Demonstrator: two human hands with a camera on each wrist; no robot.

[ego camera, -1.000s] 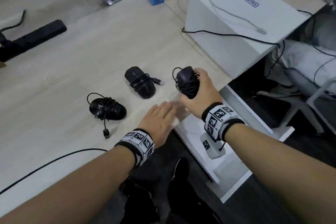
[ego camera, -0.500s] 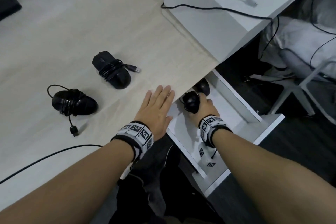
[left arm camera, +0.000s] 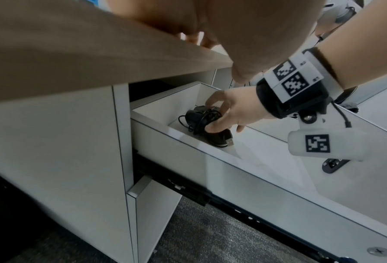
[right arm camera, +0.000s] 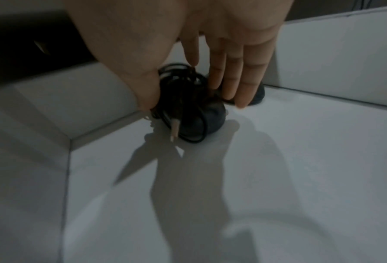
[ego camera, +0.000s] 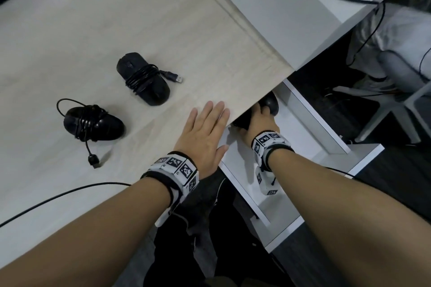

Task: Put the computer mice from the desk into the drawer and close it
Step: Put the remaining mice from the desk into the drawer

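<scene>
Black cord-wrapped mouse, grasped by right hand, enters drawer; its dangling plug could snag. Left hand rests flat, fingers released, on counter, mice at ten o'clock.

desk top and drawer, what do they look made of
Desk top: pale wood-grain laminate by the look, matt, with faint streaks; it could be veneer. Drawer: smooth white coated board, probably, with a slight sheen that mirrors the held mouse.
</scene>
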